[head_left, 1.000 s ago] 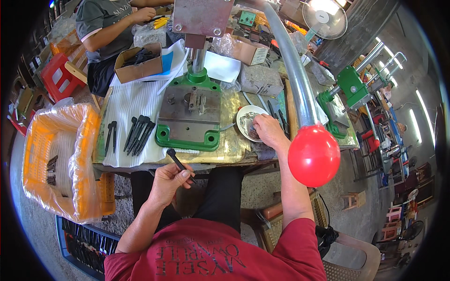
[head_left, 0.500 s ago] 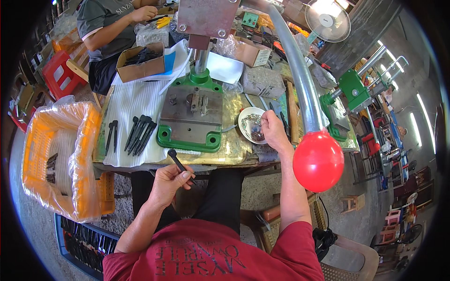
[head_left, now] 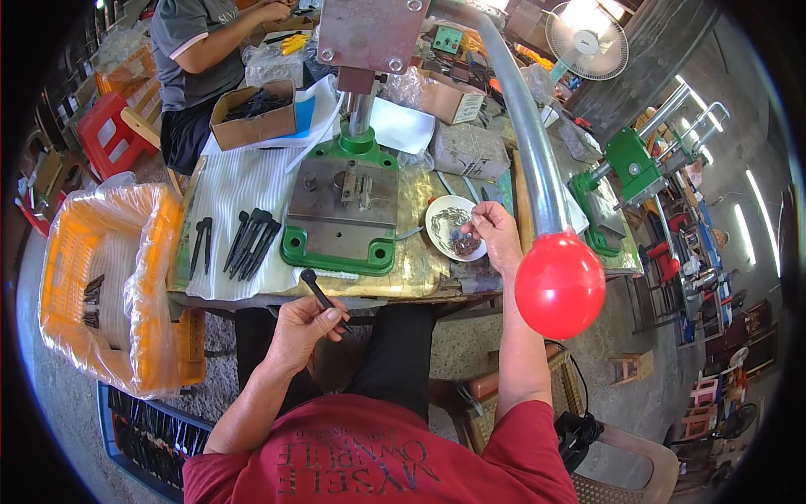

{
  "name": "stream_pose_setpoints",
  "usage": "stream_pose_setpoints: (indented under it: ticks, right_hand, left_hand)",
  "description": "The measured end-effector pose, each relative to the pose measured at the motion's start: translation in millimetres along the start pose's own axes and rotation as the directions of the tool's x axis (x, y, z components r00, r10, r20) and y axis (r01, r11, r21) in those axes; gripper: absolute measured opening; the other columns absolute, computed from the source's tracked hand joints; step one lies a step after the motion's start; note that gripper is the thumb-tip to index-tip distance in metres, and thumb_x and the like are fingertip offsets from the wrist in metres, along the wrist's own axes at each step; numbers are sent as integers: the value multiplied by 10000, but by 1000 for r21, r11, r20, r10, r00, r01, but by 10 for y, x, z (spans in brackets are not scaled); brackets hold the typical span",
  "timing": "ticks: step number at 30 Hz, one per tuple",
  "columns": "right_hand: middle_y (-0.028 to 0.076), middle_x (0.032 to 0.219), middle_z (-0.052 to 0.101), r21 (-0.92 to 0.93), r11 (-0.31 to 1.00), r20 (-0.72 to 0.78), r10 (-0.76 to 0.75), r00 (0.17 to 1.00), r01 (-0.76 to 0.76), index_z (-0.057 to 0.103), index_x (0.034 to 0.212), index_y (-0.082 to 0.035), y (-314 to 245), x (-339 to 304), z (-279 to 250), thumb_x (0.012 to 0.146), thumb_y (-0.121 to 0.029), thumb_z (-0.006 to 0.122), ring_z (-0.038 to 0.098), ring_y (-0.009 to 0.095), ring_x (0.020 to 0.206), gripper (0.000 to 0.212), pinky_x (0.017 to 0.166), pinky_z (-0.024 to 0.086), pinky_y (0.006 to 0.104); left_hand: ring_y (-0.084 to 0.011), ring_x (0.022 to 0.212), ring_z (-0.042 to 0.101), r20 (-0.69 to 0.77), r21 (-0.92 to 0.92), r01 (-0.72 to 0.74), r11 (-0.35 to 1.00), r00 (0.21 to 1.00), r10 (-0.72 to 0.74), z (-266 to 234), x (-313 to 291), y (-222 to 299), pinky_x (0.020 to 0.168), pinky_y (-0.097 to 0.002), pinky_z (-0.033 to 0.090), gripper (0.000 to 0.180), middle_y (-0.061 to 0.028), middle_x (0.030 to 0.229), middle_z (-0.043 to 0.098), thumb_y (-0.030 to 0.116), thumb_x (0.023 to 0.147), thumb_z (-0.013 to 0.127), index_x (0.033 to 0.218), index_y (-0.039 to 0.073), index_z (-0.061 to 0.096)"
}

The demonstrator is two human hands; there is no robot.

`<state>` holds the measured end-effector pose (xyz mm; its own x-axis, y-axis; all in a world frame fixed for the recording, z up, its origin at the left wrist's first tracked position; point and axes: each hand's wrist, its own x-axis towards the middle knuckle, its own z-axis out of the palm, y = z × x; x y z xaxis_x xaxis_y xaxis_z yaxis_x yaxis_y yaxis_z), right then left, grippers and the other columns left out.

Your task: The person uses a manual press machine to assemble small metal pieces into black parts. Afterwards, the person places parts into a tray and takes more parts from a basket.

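I found the black rod (head_left: 316, 288) slightly left of and below the centre of the frame, held in the left hand (head_left: 304, 328). The thumb and fingers were closed around its lower half; the knobbed head stood free, tilted toward the upper left and overlapping the edge of the bench (head_left: 416, 281) in my view. I judged the rod light and stiff, smooth enough to roll in a loose pinch and unlikely to break. In my assessment the shaft was the proper place to take hold, leaving the wider head exposed. Right of centre, the right hand (head_left: 499, 237) was at the right rim of the white bowl (head_left: 431, 225), thumb and fingertips drawn together; I could not tell whether they held one of the small pieces (head_left: 462, 244) inside. Similar rods (head_left: 250, 245) lay on the white sheet (head_left: 217, 189), left of the press (head_left: 332, 217).
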<state>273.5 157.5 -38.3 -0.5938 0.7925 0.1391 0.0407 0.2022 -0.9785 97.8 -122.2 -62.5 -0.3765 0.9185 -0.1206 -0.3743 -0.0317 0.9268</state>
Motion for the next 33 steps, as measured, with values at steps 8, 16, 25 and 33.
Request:
stream_pose_setpoints:
  ticks: [8, 16, 25, 33]
  right_hand:
    - [33, 702, 493, 104, 994, -57, -5, 998, 11, 456, 804, -18, 39, -28, 33, 801, -48, 461, 541, 104, 625, 30, 503, 369, 185]
    - [28, 686, 485, 234, 972, -50, 3, 999, 9, 452, 787, -28, -32, -111, 139, 809, -92, 471, 520, 100, 613, 70, 525, 378, 194]
    - [25, 735, 473, 630, 774, 45, 34, 998, -54, 441, 766, -65, -86, -470, 617, 809, -155, 500, 486, 116, 621, 116, 565, 357, 213]
    - [9, 708, 454, 394, 919, 190, -67, 980, -14, 446, 804, -31, -399, -872, 1202, 820, -125, 487, 422, 76, 606, 105, 564, 356, 198]
  left_hand:
    - [-87, 596, 530, 16, 12, -10, 1000, 1000, 10, -1, 11, -21, 528, -187, 440, 136, -71, 749, 576, 83, 788, 532, 869, -23, 560]
    - [-91, 603, 530, 17, 5, 7, 1000, 1000, -7, 56, 24, 27, 539, -189, 438, 146, -67, 752, 574, 97, 790, 535, 870, -22, 559]
    - [-83, 636, 516, 96, 71, -67, 995, 994, 60, 225, 132, 202, 554, -189, 430, 156, -43, 756, 563, 119, 799, 530, 872, -15, 562]
    - [-56, 606, 507, 120, 42, -151, 988, 982, 145, 353, 245, 217, 544, -180, 429, 144, -31, 743, 566, 124, 804, 524, 868, 1, 563]
